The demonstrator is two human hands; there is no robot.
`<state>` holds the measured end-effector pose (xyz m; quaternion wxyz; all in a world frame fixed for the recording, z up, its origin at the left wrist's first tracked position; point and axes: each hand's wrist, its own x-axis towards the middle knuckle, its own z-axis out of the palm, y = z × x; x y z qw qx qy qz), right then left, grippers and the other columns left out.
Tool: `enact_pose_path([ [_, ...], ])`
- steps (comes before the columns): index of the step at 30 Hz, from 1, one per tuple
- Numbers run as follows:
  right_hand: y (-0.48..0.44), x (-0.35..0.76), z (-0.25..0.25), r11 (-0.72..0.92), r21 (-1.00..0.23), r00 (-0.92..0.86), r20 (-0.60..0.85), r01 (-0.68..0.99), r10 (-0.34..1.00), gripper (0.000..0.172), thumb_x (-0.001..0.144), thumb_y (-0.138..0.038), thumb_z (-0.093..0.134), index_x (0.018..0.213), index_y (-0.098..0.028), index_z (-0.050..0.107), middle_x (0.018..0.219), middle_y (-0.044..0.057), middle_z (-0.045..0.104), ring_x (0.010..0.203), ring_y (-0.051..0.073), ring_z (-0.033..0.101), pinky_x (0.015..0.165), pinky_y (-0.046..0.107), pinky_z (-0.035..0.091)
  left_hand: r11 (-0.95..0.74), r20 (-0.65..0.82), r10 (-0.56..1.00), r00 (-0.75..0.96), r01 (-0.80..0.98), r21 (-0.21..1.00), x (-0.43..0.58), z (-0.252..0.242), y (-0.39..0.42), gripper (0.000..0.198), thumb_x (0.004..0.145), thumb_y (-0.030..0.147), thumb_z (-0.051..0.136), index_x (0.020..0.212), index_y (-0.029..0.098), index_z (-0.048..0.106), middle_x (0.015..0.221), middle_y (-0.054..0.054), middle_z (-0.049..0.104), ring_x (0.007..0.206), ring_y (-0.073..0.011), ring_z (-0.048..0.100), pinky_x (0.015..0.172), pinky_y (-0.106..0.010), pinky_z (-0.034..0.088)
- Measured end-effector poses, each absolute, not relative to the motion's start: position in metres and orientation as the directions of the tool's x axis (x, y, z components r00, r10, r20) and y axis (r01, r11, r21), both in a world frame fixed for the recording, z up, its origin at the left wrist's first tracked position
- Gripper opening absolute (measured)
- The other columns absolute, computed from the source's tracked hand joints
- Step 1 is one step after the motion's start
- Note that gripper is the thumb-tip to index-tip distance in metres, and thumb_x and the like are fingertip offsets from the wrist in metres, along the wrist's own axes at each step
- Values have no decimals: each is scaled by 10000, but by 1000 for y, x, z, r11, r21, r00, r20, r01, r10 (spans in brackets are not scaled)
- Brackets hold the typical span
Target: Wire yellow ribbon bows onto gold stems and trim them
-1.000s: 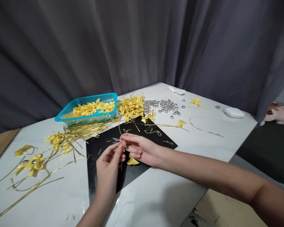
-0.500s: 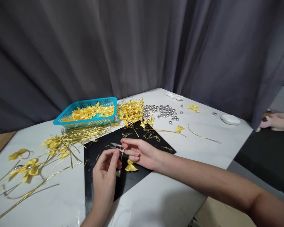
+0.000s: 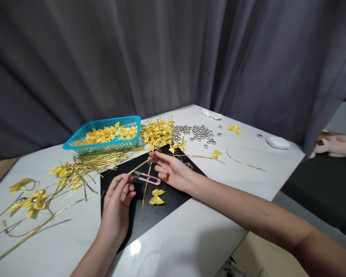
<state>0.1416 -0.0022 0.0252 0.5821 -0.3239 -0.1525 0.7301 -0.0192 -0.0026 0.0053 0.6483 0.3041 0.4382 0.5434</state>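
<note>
A thin gold cord (image 3: 139, 166) is stretched between my two hands above the black mat (image 3: 150, 219). My left hand (image 3: 118, 196) pinches its lower left end, and my right hand (image 3: 170, 169) pinches the upper right end between thumb and fingertips. Below the cord, pink thread snips (image 3: 150, 178) lie on the mat, blades pointing left. Another gold cord (image 3: 145, 192) runs down the mat beside them. One yellow ribbon bow (image 3: 157, 197) rests on the mat below the snips.
Behind stands a blue basket (image 3: 101, 145) of yellow bows, with a bundle of gold cords (image 3: 99, 161) before it. A pile of bows (image 3: 158, 133) and scattered silver beads (image 3: 201, 132) sit farther right. A white case (image 3: 278, 142) lies near the table's right edge.
My hands have moved apart, the left one down and left, drawing the gold cord out between them. The pink snips, partly covered by my fingers before, now show fully.
</note>
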Motion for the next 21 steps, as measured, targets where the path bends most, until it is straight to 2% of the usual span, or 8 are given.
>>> enact_pose_path([
  [3,-1,142,23,-274,-596,-110,-296,-755,949,192,905,-166,504,827,-120,673,715,-20,601,365,0,255,317,128,237,274,-307,952,16,-495,825,-20,11,1,51,762,123,610,769,170,629,784,39,628,524,-33,566,455,-95,488],
  [7,2,146,21,-222,-600,-55,-284,-768,957,127,871,-132,554,819,-114,670,744,-17,622,363,-15,239,315,105,228,337,-357,932,66,-522,784,-19,15,1,174,836,62,496,762,139,633,821,18,650,514,-26,581,460,-93,508],
  [11,5,150,21,-198,-591,-36,-274,-782,961,130,876,-105,536,802,-126,642,760,-25,636,348,-19,214,313,93,220,351,-370,926,81,-546,760,-21,16,1,192,854,54,475,788,130,638,872,-3,672,535,-38,601,470,-103,526],
  [17,0,143,21,-298,-582,-154,-284,-757,946,263,914,-145,434,694,-131,577,649,-31,601,328,10,194,310,138,198,354,-365,925,108,-597,720,-24,17,3,233,906,78,410,831,102,629,823,-19,667,530,-54,600,469,-124,533],
  [21,-7,132,15,-377,-621,-242,-294,-687,925,178,863,-126,510,743,-96,637,554,-54,508,330,2,217,330,144,174,350,-365,925,109,-622,701,-24,17,4,258,916,73,383,797,96,611,795,-26,654,508,-58,585,450,-130,520],
])
